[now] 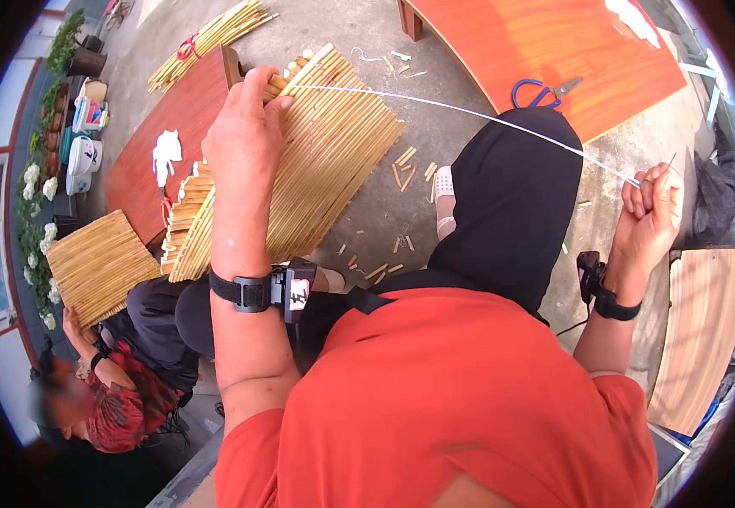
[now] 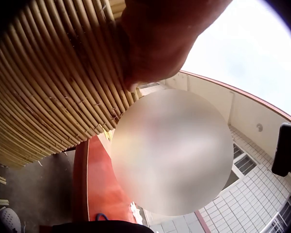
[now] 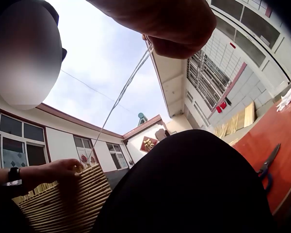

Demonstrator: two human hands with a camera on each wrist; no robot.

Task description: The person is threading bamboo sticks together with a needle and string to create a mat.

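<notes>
At eleven o'clock your left hand (image 1: 245, 127) grips the bamboo mat (image 1: 334, 161), bracing it. At three o'clock, your right hand (image 1: 651, 207) pinches the white cord (image 1: 469, 113) — pulled taut.

Blue scissors (image 1: 537, 92) lie on an orange table (image 1: 545, 42); bamboo offcuts (image 1: 403, 157) litter the ground.

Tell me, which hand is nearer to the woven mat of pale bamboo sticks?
Left. The left hand grips the mat at its top edge; the right hand is apart from it, pinching the white cord.

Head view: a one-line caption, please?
Left hand grips the bamboo mat while the right hand holds a white cord taut.
</notes>
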